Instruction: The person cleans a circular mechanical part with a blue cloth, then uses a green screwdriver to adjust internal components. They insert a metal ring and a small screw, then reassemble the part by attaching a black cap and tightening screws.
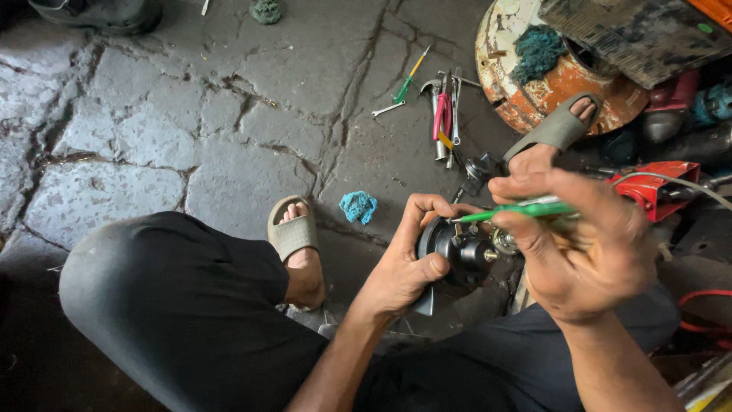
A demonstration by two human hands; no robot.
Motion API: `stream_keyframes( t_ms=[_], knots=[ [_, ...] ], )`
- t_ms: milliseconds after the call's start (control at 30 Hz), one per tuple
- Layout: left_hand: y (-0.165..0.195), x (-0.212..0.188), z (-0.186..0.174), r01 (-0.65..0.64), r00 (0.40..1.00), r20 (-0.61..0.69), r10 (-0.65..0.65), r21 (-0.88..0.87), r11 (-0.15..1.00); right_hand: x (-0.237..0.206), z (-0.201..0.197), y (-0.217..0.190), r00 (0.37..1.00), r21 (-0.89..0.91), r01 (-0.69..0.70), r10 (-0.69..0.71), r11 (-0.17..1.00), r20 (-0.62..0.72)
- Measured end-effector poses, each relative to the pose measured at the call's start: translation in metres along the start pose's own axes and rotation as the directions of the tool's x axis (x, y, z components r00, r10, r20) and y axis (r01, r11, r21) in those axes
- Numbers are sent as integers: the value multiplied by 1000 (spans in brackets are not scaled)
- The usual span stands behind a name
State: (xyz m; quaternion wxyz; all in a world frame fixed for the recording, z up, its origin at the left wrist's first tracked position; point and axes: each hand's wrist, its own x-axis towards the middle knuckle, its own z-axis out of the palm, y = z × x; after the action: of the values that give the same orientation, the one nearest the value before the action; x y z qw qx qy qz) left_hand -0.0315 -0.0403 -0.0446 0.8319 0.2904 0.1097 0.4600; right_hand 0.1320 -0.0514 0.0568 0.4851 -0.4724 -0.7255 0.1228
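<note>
My left hand (404,259) grips a small black motor part (457,248) with metal fittings, held over my lap near the floor. My right hand (579,244) holds a green-handled screwdriver (526,210), its tip pointing left onto the top of the motor part. Both hands sit close together, fingers wrapped round what they hold. The underside of the part is hidden by my left palm.
Cracked stone floor (229,130). Pliers, wrenches and a green screwdriver lie in a tool pile (442,107). A blue rag (357,206) lies near my sandalled foot (293,233). A rusty round disc (564,76), a red metal piece (656,187) and cables crowd the right.
</note>
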Motion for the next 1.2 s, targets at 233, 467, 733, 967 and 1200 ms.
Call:
stream_keyframes(
  t_ms=[233,467,733,967,1200],
  knots=[
    [-5,1,0,-14,1000,-1,14,29,999,-10,3,3,995,107,-37,46,994,-83],
    [-4,2,1,-16,999,-28,15,-39,999,-21,-9,8,955,16,-204,203,979,-214],
    [-4,2,-1,-47,998,-36,51,90,995,-8,-16,2,972,181,-186,207,966,-106],
    [-6,-1,0,-4,1000,-20,7,160,987,2,-25,-4,985,-160,-169,161,973,-62],
    [-4,1,0,-3,1000,-28,7,146,989,13,-22,-6,999,-62,-27,29,998,26]
  ],
)
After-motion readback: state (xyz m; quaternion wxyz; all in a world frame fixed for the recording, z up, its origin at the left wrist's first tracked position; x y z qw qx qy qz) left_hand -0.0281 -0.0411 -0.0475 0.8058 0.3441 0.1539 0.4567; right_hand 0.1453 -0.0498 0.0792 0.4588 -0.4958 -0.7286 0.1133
